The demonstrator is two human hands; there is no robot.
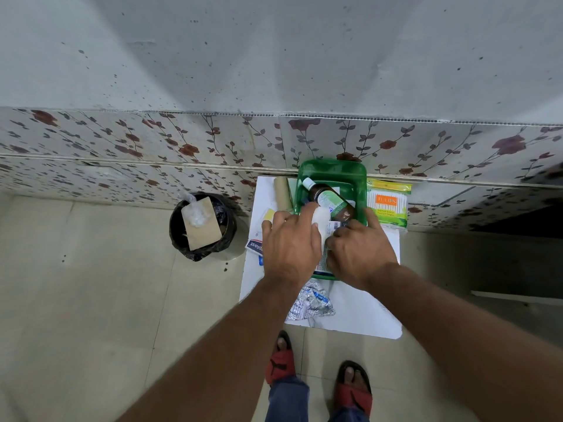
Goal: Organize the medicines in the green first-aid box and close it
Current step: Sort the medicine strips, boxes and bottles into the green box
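Green first-aid box (332, 167) open, brown bottle (335, 204) laid flat, likely to fit | your left hand (289, 245) grips white pack (322, 216), seating it | right hand (361, 254) on carton (328, 236), grip unclear

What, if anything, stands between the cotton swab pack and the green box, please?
Nothing visible: the cotton swab pack lies beside the right wall of the green box. Inside, a brown bottle takes up room.

head camera, looking steeply down, close over white table (359, 312)
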